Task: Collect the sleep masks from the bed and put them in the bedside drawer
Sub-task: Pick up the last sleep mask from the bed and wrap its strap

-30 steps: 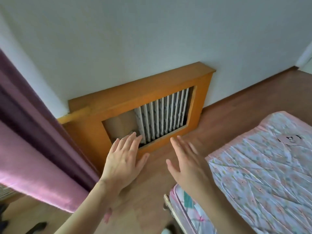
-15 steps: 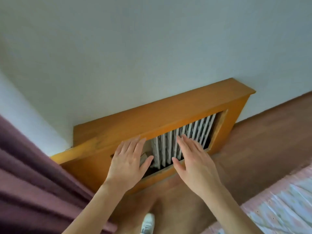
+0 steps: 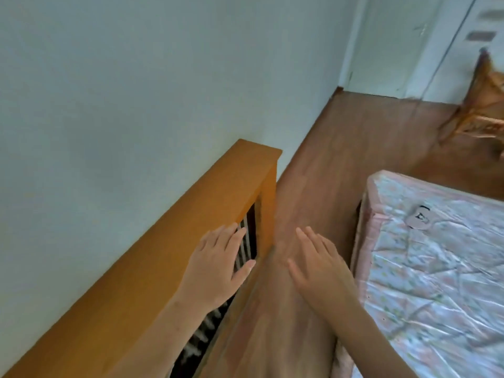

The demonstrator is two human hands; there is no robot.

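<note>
A pale sleep mask (image 3: pixel 417 219) with dark markings lies near the far left corner of the bed (image 3: pixel 436 282), which wears a pink floral cover. My left hand (image 3: pixel 216 264) is held out flat, fingers apart, in front of the orange wooden radiator cover (image 3: pixel 174 241). Above the floor strip between the cover and the bed, my right hand (image 3: pixel 319 271) hovers open and empty. Both hands are well short of the mask. No bedside drawer is in view.
A wooden floor (image 3: pixel 341 148) runs between the radiator cover and the bed toward a white door (image 3: pixel 395 45) at the back. A wooden chair (image 3: pixel 482 110) stands at the far right. A pale wall (image 3: pixel 136 91) fills the left.
The view has swung to the right, away from the purple curtain. The bed corner with the mask, the door and the chair have come into sight. Both hands stay open and empty.
</note>
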